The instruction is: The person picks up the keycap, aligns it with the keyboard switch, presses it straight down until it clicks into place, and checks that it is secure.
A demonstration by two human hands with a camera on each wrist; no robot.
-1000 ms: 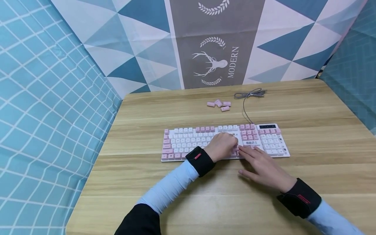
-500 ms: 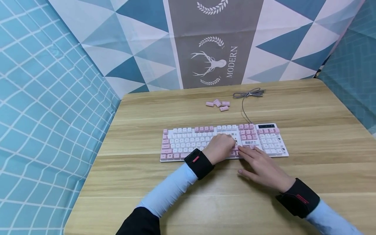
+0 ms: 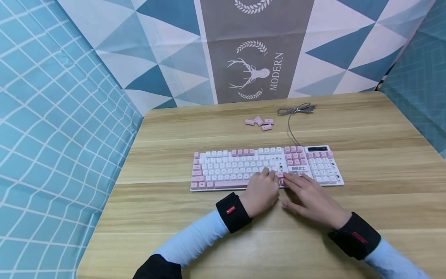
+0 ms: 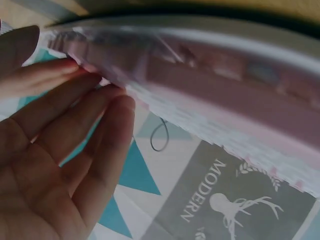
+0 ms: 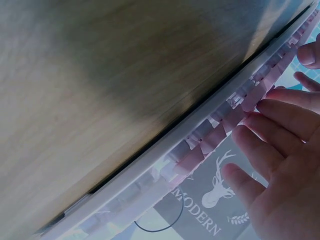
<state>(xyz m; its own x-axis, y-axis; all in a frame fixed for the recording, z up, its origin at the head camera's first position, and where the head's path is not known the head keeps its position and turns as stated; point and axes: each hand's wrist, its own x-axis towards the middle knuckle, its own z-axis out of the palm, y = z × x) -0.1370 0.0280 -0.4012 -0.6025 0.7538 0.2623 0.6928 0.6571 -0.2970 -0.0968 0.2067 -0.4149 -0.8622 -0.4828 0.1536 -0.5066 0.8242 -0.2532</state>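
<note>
the keyboard (image 3: 240, 164) lies flat on the wooden table (image 3: 139, 213), and both hands are at its near edge. the left hand (image 3: 262, 192) has its fingertips at the pink keys right of the long pink bar (image 3: 230, 185); its fingers are loosely bent, thumb apart, and i see nothing gripped. the right hand (image 3: 310, 195) is relaxed, grasping nothing, its nearly straight fingers on the near-edge keys just to the right. beyond the keyboard are loose pink keycaps (image 3: 268, 121), with the bundled cable (image 3: 299, 110) to their right.

i'd say the step in hand is keycap work, though i can't tell whether one is being pried up or seated. either way, the next move seems to call for careful fingertips on one cap while the right hand steadies the keyboard.
</note>
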